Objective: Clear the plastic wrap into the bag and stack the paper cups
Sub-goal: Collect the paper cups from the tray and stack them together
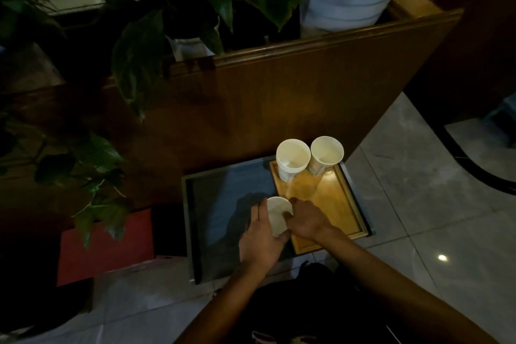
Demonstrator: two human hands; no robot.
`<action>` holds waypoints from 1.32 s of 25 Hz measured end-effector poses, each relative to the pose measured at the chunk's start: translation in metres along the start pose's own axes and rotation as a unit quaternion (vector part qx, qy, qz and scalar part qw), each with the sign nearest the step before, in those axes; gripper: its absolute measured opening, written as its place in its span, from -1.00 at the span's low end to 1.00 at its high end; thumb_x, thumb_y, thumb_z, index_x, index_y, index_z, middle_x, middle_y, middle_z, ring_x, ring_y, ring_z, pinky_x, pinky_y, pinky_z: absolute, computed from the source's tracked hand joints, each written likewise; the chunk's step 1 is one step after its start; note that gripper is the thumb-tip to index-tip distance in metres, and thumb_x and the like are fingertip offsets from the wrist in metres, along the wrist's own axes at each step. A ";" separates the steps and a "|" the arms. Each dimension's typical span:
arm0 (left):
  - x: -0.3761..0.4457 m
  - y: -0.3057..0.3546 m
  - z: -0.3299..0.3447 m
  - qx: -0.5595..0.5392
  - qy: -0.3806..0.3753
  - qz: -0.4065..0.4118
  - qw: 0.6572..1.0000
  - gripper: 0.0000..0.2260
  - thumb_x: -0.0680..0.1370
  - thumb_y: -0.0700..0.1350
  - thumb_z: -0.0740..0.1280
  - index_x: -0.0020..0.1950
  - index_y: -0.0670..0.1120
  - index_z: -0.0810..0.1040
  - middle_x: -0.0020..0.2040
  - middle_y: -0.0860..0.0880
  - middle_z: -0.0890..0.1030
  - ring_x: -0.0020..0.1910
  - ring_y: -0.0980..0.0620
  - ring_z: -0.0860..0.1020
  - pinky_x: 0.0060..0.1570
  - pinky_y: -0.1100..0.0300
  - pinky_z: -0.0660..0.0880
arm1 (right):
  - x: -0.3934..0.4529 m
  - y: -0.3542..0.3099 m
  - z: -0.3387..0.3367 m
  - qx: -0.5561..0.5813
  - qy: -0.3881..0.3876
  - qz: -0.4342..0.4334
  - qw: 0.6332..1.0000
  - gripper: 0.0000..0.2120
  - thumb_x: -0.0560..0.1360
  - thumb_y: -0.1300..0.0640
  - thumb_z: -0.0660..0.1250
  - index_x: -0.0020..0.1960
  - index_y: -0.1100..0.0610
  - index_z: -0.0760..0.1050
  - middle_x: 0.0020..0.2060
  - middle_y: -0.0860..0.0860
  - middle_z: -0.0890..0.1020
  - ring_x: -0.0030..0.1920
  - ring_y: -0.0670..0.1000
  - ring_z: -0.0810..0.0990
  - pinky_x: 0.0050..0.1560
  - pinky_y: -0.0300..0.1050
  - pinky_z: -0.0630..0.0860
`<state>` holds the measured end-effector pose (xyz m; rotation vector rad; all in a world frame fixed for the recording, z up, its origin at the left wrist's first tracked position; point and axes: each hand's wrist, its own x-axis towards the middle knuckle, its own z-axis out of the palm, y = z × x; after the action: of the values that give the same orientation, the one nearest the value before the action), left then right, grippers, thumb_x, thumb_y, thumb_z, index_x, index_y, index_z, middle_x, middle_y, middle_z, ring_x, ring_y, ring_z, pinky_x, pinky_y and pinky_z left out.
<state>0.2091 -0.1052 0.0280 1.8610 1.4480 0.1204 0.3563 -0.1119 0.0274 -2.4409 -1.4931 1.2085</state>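
Two bare forearms are seen nearest the camera, reaching forward from the bottom edge over a pale tiled floor (405, 232). A single white paper cup (277, 216) is held between both hands above the middle of a dark grey tray (212, 204): the left hand (261, 240) is curled around its lower wall, and the right hand (305, 220) is pinching its rim from the right side.

One dark grey tray is set on the floor against a wooden cabinet (279, 98). One smaller wooden tray (343, 204) is laid inside it, along its right edge. At the far edge of the wooden tray, two upright groups are counted: a stack of nested paper cups (291, 159) at the far left corner, its exact count not readable, and one paper cup (325, 155) just beside it on the right.

One white plant pot (351, 0) is seen on top of the cabinet. One red box (106, 248) is seen left of the grey tray.
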 end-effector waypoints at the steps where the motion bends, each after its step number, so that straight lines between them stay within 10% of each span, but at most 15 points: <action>1: 0.001 -0.002 0.000 -0.025 -0.003 0.011 1.000 -0.18 0.38 0.15 0.51 0.52 0.14 0.14 0.41 0.07 0.31 0.31 -0.04 0.47 0.13 -0.07 0.54 | 0.001 0.002 -0.002 0.002 -0.001 -0.001 1.000 -0.67 0.57 0.05 0.26 0.26 0.19 0.48 0.20 0.21 0.63 0.15 0.22 0.61 0.00 -0.07 0.50; 5: -0.001 -0.025 -0.010 -0.191 -0.034 0.018 0.981 0.03 0.24 0.20 0.61 0.55 0.28 0.07 0.49 0.11 0.33 0.44 0.09 0.31 0.37 -0.03 0.36 | 0.001 0.016 -0.022 0.096 -0.067 0.006 0.993 -0.72 0.54 0.18 0.25 0.18 0.26 0.57 -0.02 0.17 0.69 -0.07 0.12 0.67 -0.16 -0.13 0.54; 9: -0.011 -0.045 -0.016 -0.183 -0.081 -0.001 0.980 0.12 0.11 0.35 0.62 0.50 0.42 0.01 0.37 0.30 0.39 0.34 0.31 0.37 0.28 0.13 0.41 | -0.012 0.027 -0.040 0.241 -0.156 0.067 0.956 -0.85 0.34 0.18 0.20 -0.38 0.13 0.46 -0.56 0.02 0.47 -0.59 -0.05 0.33 -0.49 -0.26 0.24; 15: -0.017 -0.031 -0.012 -0.113 -0.104 0.010 0.988 -0.20 0.19 0.29 0.57 0.32 0.37 0.23 0.17 0.19 0.63 0.07 0.27 0.59 0.07 0.10 0.60 | -0.019 0.020 -0.040 0.252 -0.185 0.093 0.945 -0.80 0.45 -0.01 0.23 -0.17 0.12 0.47 -0.44 0.04 0.55 -0.54 -0.03 0.44 -0.48 -0.27 0.35; 20: -0.017 -0.025 -0.015 -0.033 -0.097 0.027 0.994 -0.14 0.18 0.35 0.47 0.41 0.31 0.17 0.30 0.07 0.57 0.21 -0.03 0.58 0.11 0.02 0.56 | -0.023 0.013 -0.039 0.325 -0.106 0.023 0.939 -0.41 0.37 -0.45 0.30 0.28 -0.15 0.42 0.09 -0.01 0.64 0.03 0.05 0.67 -0.28 -0.08 0.65; 27: -0.019 -0.024 -0.018 -0.049 -0.136 0.032 0.989 -0.06 0.17 0.39 0.52 0.43 0.34 0.12 0.35 0.10 0.51 0.24 0.01 0.54 0.13 0.10 0.52 | -0.022 0.013 -0.030 0.303 -0.093 -0.004 0.949 -0.55 0.43 -0.15 0.45 0.27 -0.06 0.47 0.12 -0.01 0.65 0.06 -0.02 0.63 0.12 -0.02 0.57; 33: -0.022 -0.022 -0.013 0.010 -0.160 0.006 0.987 -0.18 0.20 0.37 0.45 0.38 0.16 0.29 0.25 0.00 0.60 0.21 -0.09 0.57 0.10 0.06 0.54 | -0.030 0.024 -0.015 0.365 -0.106 0.010 0.925 -0.61 0.40 -0.19 0.42 0.20 -0.17 0.48 0.07 -0.07 0.66 0.06 -0.06 0.63 0.04 -0.08 0.53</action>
<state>0.1775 -0.1159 0.0319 1.8087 1.2195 -0.1815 0.3770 -0.1431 0.0465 -1.8627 -0.8080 1.6852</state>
